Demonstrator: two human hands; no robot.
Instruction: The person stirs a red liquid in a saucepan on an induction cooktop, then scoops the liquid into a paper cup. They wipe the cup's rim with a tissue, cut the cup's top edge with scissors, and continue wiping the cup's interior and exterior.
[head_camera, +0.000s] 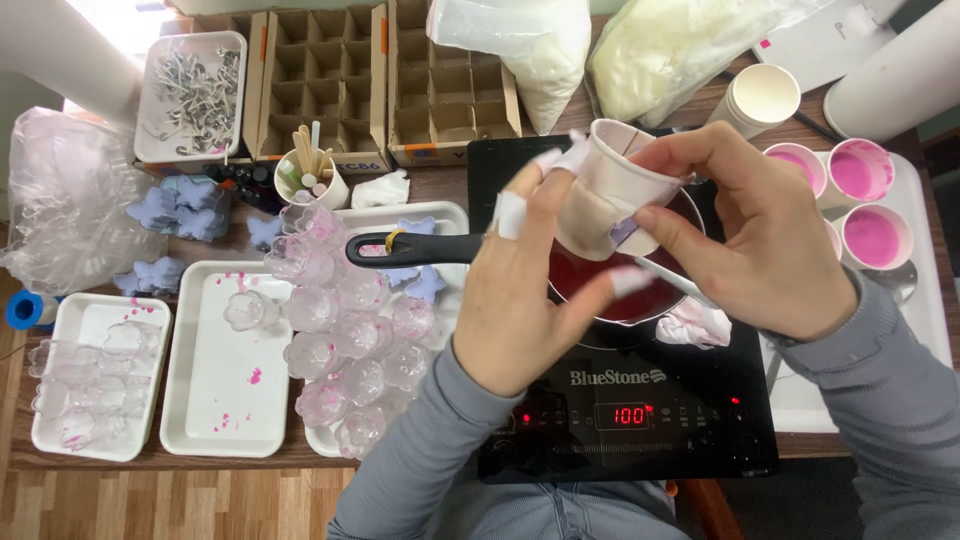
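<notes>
Hands meet over a black cooktop (600, 420): your left hand (520, 290), fingertips taped, and right hand (750, 235) both pinch a crumpled paper cup (610, 190) above a pan (600, 290) of dark red liquid. Clear flower-shaped moulds (350, 350) crowd at nine o'clock.

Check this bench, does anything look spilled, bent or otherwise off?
Yes. The paper cup held by both hands, left and right, is creased and stained, its rim pinched out of round above the pan of red liquid. Pink specks dot the white tray at left.
</notes>
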